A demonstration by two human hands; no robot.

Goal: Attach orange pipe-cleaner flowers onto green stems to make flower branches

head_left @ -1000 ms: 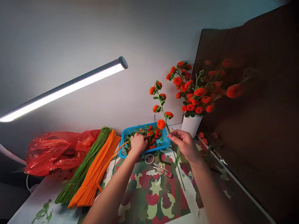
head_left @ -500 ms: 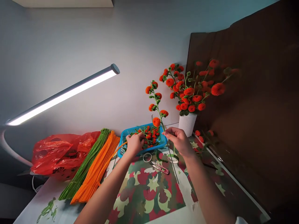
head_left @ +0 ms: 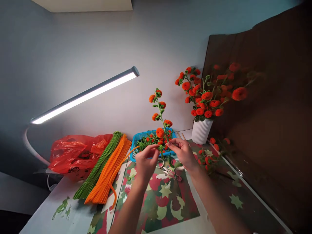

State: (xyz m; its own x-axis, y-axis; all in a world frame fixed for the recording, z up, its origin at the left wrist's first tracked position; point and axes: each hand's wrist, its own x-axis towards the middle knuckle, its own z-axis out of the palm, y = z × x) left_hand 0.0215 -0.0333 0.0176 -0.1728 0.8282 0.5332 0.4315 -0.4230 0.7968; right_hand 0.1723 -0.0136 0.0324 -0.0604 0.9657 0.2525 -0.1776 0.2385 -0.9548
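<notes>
Left hand (head_left: 146,161) has left the basket (head_left: 133,152), now pinching a small green piece (head_left: 160,148). Right hand (head_left: 182,153) grasps the flowered stem (head_left: 162,120) beside those fingertips (head_left: 153,147), putting both parts close.

Two hands (head_left: 146,159) (head_left: 183,153), one basket (head_left: 133,154)

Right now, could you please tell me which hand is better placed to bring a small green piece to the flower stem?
Probably the left hand: it pinches a small green piece close to the flower stem, while the right hand is occupied holding that stem.
</notes>
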